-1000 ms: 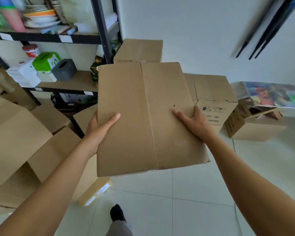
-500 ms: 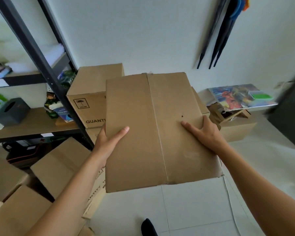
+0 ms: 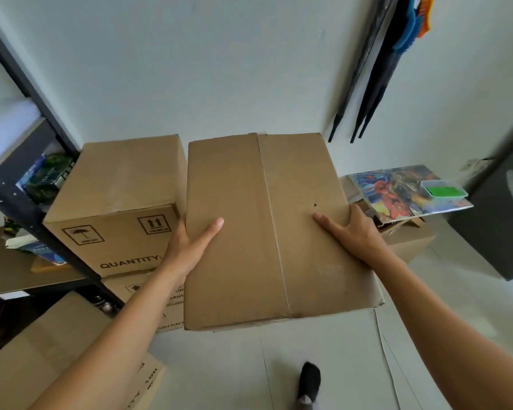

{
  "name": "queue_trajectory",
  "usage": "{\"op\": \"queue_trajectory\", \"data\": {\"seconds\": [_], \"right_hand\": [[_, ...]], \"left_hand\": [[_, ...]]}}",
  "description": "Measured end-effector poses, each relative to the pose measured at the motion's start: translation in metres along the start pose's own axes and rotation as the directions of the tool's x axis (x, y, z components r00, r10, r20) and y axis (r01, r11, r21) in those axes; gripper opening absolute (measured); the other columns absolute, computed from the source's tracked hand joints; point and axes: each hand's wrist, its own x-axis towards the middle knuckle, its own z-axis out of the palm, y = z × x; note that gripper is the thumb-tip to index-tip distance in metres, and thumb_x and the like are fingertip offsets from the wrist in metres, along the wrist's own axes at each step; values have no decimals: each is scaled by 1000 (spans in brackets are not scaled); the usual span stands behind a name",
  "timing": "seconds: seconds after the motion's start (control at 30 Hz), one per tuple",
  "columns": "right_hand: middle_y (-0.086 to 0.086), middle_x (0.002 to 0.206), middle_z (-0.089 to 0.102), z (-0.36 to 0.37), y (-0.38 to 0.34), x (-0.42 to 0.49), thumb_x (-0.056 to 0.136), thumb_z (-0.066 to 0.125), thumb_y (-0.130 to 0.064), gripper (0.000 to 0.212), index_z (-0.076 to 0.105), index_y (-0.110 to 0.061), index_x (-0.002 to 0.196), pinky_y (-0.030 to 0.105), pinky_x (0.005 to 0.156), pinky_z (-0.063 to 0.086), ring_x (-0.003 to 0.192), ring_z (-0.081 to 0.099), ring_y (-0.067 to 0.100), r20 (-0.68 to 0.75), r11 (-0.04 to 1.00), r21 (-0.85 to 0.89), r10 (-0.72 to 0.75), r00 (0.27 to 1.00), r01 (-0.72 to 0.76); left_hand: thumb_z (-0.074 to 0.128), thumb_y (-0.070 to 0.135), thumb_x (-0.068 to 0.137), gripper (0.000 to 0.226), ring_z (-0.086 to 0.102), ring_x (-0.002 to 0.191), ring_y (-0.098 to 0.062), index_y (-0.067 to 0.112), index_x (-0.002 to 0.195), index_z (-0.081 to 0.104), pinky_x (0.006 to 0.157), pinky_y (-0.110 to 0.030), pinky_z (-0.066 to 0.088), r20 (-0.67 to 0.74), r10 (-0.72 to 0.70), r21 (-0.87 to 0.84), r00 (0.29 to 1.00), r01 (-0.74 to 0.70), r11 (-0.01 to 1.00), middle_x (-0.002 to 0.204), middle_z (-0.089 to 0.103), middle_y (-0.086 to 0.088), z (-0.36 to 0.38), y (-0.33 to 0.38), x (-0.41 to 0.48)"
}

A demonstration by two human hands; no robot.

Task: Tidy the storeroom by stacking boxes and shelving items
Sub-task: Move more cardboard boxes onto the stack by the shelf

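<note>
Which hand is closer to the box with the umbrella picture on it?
Left. The left hand grips the carried box at its left edge, right beside the umbrella box; the right hand grips its other side, farther away.

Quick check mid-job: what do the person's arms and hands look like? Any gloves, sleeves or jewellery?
The left forearm and right forearm are bare to the frame edge, with no sleeves in view. The left hand and right hand wear no gloves. No watch, bracelet or ring shows on the visible parts.
</note>
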Motion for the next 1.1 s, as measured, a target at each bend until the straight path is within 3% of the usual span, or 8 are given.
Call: {"op": "queue_trajectory", "data": {"seconds": [0.13, 0.27, 0.43, 0.63, 0.73, 0.83, 0.97, 1.1], "right_hand": [[-2, 104, 56, 11, -9, 65, 58, 55, -88, 81, 42, -25, 108, 45, 84, 55, 96, 60, 21, 56, 998, -49, -31, 998, 33], [-3, 104, 53, 25, -18, 134, 74, 64, -69, 72, 45, -17, 120, 34, 80, 51, 94, 56, 18, 119, 997, 56, -60, 991, 54], [2, 118, 60, 36, -27, 208, 76, 66, -65, 75, 50, -11, 126, 26, 75, 43, 102, 58, 18, 171, 994, 83, -87, 981, 73], [1, 115, 58, 65, -32, 264, 75, 68, -63, 72, 47, -12, 122, 29, 80, 44, 103, 57, 20, 250, 996, 92, -21, 968, -2], [-7, 95, 53, 87, -25, 280, 77, 70, -58, 53, 45, -21, 104, 28, 76, 44, 86, 53, 14, 263, 994, 101, 18, 965, -46], [-15, 83, 47, 101, -25, 294, 74, 68, -63, 53, 43, -23, 99, 30, 75, 45, 82, 52, 13, 239, 998, 59, 20, 971, -36], [-9, 94, 54, 112, -29, 310, 63, 62, -80, 71, 43, -24, 103, 38, 82, 52, 91, 56, 18, 256, 1000, -26, 20, 967, -14], [-10, 95, 54, 113, -34, 306, 69, 62, -76, 68, 47, -22, 107, 33, 77, 49, 88, 55, 15, 219, 998, -45, -21, 975, 32]], "left_hand": [[77, 52, 72, 69, 64, 102, -12, 27, 131, 52, 93, -38, 53, -57, 3, 19, 998, -2, 1000, 112, 66, 8, 11, 3, 52], [78, 54, 69, 71, 64, 102, -14, 28, 130, 53, 90, -39, 54, -118, -23, 40, 993, 28, 999, 114, 66, 6, 21, 10, 107], [75, 49, 76, 58, 62, 97, -12, 28, 125, 51, 75, -29, 51, -165, -80, 75, 983, 93, 993, 107, 63, 9, 36, 22, 164], [76, 54, 74, 77, 59, 106, -19, 23, 137, 45, 89, -38, 50, -205, -131, 182, 970, 169, 969, 120, 60, 1, 38, 20, 218], [76, 51, 75, 78, 55, 109, -19, 22, 138, 41, 90, -37, 47, -198, -145, 261, 969, 195, 946, 125, 55, 2, 38, 18, 238], [79, 47, 74, 76, 55, 109, -19, 23, 135, 41, 88, -34, 45, -233, -154, 292, 960, 220, 931, 124, 55, 2, 40, 12, 250], [76, 42, 79, 80, 50, 123, -25, 15, 143, 35, 90, -29, 37, -312, -126, 337, 942, 234, 912, 129, 51, 0, 45, 8, 255], [74, 48, 79, 97, 40, 135, -27, 12, 152, 22, 105, -35, 34, -345, -88, 397, 935, 230, 889, 150, 38, -8, 43, 5, 253]]}}
